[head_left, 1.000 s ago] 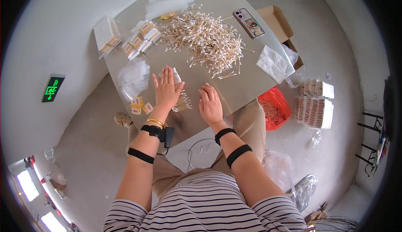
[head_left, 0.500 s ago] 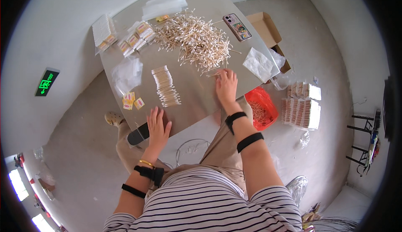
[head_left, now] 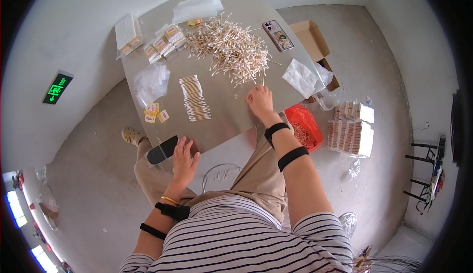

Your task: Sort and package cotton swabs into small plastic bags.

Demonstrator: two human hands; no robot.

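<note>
At the table's near edge, my left hand rests with its fingers stretched out and thumb apart, holding nothing. Beside it lies a black phone-like slab. My right hand is over the tabletop with fingers curled in, just below a big loose heap of cotton swabs; whatever its fingertips grip is hidden. A few swab ends poke out of the heap close to those fingers. Left of that hand, a neat column of cotton swabs lies side by side on the metal table.
Clear bags, small yellow-and-white cards and packed swab bundles sit on the left. A patterned phone and white plastic sheet lie right. On the floor are a red bag and stacked packs.
My right hand has drawn slightly nearer and its fingers have curled in. The few swabs lying beside its fingertips no longer show there. My left hand has slipped slightly toward me.
</note>
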